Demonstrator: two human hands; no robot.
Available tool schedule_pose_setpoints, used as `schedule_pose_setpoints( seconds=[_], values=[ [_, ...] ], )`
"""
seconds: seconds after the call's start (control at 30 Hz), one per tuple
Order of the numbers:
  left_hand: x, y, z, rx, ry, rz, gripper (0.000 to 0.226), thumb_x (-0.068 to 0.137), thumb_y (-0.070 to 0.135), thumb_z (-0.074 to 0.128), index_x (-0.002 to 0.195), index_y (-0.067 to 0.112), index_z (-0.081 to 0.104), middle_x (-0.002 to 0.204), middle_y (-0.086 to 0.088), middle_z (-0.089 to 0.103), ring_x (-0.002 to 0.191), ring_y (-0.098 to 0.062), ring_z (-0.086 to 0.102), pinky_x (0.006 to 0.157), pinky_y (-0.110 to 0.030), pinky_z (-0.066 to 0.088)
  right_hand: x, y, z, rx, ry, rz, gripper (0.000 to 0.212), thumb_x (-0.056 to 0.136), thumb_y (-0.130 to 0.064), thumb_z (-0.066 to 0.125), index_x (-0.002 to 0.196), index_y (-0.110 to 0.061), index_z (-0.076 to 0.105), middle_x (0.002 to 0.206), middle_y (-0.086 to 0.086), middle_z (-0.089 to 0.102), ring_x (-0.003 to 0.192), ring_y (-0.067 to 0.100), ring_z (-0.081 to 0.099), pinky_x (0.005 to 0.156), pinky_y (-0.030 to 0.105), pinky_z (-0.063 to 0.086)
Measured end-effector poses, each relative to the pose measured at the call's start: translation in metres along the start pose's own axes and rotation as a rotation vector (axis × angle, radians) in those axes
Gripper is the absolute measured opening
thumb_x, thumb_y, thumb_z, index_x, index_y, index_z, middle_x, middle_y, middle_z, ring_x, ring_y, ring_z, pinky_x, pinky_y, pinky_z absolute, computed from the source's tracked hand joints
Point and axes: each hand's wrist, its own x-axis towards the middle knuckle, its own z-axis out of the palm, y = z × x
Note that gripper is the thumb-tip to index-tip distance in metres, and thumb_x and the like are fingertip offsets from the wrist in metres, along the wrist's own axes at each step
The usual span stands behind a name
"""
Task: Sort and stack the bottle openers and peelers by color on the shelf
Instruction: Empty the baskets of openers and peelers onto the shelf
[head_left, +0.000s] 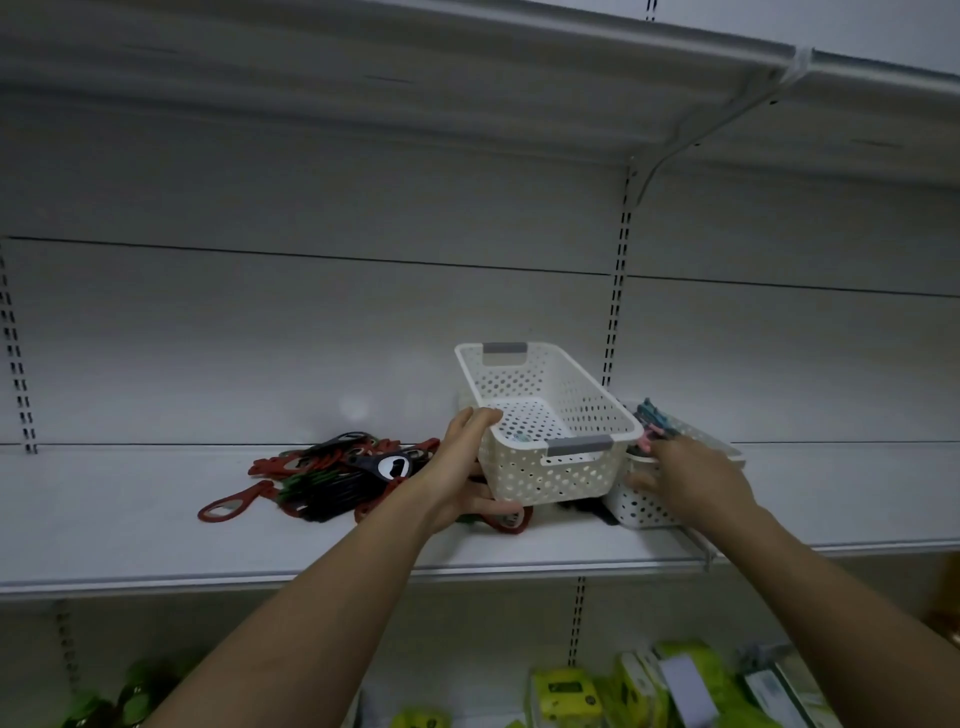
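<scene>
The left hand (467, 467) gripped the tilted, nearly empty white basket (550, 431) above the red and black bottle openers (332, 473) heaped on the shelf (130, 525). The right hand (691, 478) lay loosely on the peeler basket (639, 504). Sorting seemed barely begun; colour piles probably came next.

A shop: white slotted-upright shelving (618, 291), packaged goods (571, 691) on the lower shelf.

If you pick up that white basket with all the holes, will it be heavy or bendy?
Probably light: the white basket looks nearly empty and full of holes. Likely fairly stiff, since the left hand holds it tilted by one side without visible sagging. It might tip easily.
</scene>
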Motion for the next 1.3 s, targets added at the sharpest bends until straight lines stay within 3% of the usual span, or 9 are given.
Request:
schedule_pose_setpoints(
  seconds=[0.1, 0.2, 0.4, 0.6, 0.77, 1.03, 1.23, 1.3],
  values=[
    [0.003, -0.003, 0.0, -0.005, -0.01, -0.018, 0.044, 0.094, 0.046, 0.055, 0.133, 0.03, 0.046, 0.129, -0.019, 0.056, 0.103, -0.041, 0.067, 0.071, -0.047, 0.059, -0.001, 0.002, 0.001, -0.024, 0.02, -0.006, 0.051, 0.09, -0.058, 0.054, 0.131, -0.027, 0.055, 0.119, 0.0, 0.066, 0.098, 0.02, 0.065, 0.081, 0.036, 0.056],
    [0.004, -0.005, -0.001, -0.006, -0.019, -0.03, 0.044, 0.092, 0.047, 0.056, 0.132, 0.03, 0.048, 0.129, -0.019, 0.056, 0.103, -0.041, 0.067, 0.072, -0.048, 0.059, -0.001, 0.006, 0.003, -0.048, 0.015, -0.011, 0.056, 0.092, -0.06, 0.05, 0.137, -0.027, 0.049, 0.126, 0.002, 0.062, 0.105, 0.022, 0.063, 0.085, 0.039, 0.056],
    [0.007, -0.003, 0.004, -0.024, -0.03, -0.041, 0.037, 0.092, 0.045, 0.057, 0.126, 0.029, 0.051, 0.13, -0.019, 0.054, 0.109, -0.042, 0.063, 0.071, -0.049, 0.059, -0.005, 0.016, 0.006, -0.007, -0.03, 0.019, 0.079, 0.075, -0.056, 0.074, 0.143, -0.028, 0.045, 0.143, 0.0, 0.052, 0.121, 0.025, 0.056, 0.097, 0.042, 0.051],
    [0.008, 0.001, 0.012, -0.005, -0.033, -0.081, 0.047, 0.092, 0.046, 0.058, 0.133, 0.026, 0.048, 0.128, -0.02, 0.055, 0.106, -0.041, 0.064, 0.07, -0.046, 0.059, -0.008, 0.024, 0.002, 0.129, 0.025, 0.036, 0.073, 0.071, -0.046, 0.082, 0.135, -0.021, 0.057, 0.14, 0.005, 0.055, 0.119, 0.028, 0.056, 0.1, 0.041, 0.049],
    [0.01, 0.007, 0.025, 0.033, -0.063, -0.12, 0.048, 0.092, 0.046, 0.057, 0.134, 0.023, 0.047, 0.126, -0.022, 0.055, 0.107, -0.041, 0.063, 0.074, -0.049, 0.06, 0.001, 0.04, -0.02, 0.155, 0.1, 0.064, 0.058, 0.075, -0.043, 0.08, 0.123, -0.015, 0.063, 0.117, 0.01, 0.062, 0.096, 0.025, 0.058, 0.085, 0.039, 0.051],
    [0.018, 0.0, 0.067, 0.047, -0.137, -0.245, 0.057, 0.088, 0.047, 0.062, 0.137, 0.025, 0.046, 0.133, -0.022, 0.049, 0.108, -0.044, 0.062, 0.074, -0.051, 0.059, 0.018, 0.073, -0.066, 0.146, 0.23, 0.135, 0.055, 0.071, -0.042, 0.083, 0.115, -0.013, 0.066, 0.103, 0.009, 0.062, 0.084, 0.023, 0.059, 0.077, 0.042, 0.057],
    [0.027, -0.015, 0.117, -0.017, -0.146, -0.29, 0.028, 0.095, 0.042, 0.053, 0.11, 0.019, 0.054, 0.111, -0.017, 0.061, 0.104, -0.037, 0.063, 0.084, -0.052, 0.058, 0.03, 0.099, -0.094, 0.106, 0.269, 0.136, 0.054, 0.071, -0.039, 0.084, 0.114, -0.014, 0.066, 0.107, 0.01, 0.066, 0.087, 0.025, 0.061, 0.078, 0.044, 0.058],
    [0.036, -0.024, 0.13, 0.003, -0.137, -0.28, 0.028, 0.094, 0.04, 0.053, 0.113, 0.019, 0.053, 0.113, -0.016, 0.061, 0.107, -0.038, 0.062, 0.086, -0.053, 0.057, 0.033, 0.108, -0.102, 0.114, 0.28, 0.141, 0.052, 0.071, -0.039, 0.084, 0.114, -0.014, 0.066, 0.106, 0.01, 0.068, 0.085, 0.025, 0.063, 0.075, 0.042, 0.058]
  ],
)
